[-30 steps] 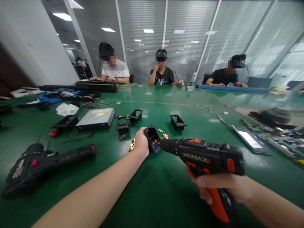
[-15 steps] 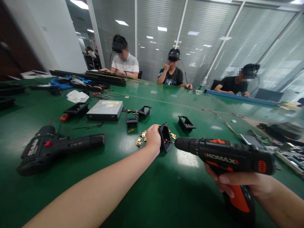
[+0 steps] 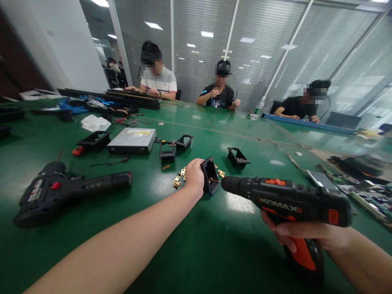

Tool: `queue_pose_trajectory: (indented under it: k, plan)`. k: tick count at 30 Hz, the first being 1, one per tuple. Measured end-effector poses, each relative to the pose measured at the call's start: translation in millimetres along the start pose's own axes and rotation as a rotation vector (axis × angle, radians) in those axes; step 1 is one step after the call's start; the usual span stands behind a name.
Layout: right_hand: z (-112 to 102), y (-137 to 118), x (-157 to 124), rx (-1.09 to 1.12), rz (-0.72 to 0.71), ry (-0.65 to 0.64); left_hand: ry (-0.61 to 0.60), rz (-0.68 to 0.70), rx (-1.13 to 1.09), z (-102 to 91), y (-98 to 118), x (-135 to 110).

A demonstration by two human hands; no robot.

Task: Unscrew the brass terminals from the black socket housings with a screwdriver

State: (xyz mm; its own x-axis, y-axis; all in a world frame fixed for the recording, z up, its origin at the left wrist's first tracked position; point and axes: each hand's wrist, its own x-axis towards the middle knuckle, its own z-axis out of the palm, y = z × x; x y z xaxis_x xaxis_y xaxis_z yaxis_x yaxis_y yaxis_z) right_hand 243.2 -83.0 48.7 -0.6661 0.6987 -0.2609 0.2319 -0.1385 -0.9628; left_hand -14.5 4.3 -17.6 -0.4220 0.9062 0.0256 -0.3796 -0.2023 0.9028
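My left hand [image 3: 193, 175] is closed round a small black plastic housing [image 3: 210, 174], holding it tipped on edge on the green table [image 3: 196, 245]. My right hand [image 3: 303, 234] grips the orange handle of a black cordless screwdriver [image 3: 288, 200]. Its bit tip points into the housing's open side, where a brass piece shows. Small brass brackets [image 3: 179, 179] lie on the table just left of and behind the housing.
A second black drill [image 3: 65, 190] lies at the left. Further back are a grey optical drive [image 3: 132, 141], several empty black housings [image 3: 238, 158] and a white cloth [image 3: 94, 122]. Circuit boards and cables [image 3: 352, 175] crowd the right. Three people sit at the far side.
The view has swung slightly. The screwdriver drew back a little from the housing, so its bit now shows between chuck and housing. My left hand keeps hold of the housing.
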Motion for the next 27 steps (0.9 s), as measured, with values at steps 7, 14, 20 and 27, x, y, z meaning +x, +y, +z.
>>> queue_pose_trajectory:
  k: [7, 14, 20, 27]
  plan:
    - [-1.0, -1.1, 2.0, 0.027, -0.005, 0.007, -0.009, -0.030, -0.040, -2.1, -1.4, 1.9]
    - [2.2, -1.5, -2.7, -0.039, 0.019, -0.013, -0.022, -0.025, -0.046, -0.9, -0.4, 1.7]
    - [5.6, -2.3, -4.6, -0.081, 0.040, -0.024, -0.028, -0.025, -0.046, -0.8, -0.9, 2.5]
    - [10.4, -4.2, -3.7, -0.064, 0.046, -0.028, -0.050, -0.045, -0.060, -2.0, -1.9, 3.7]
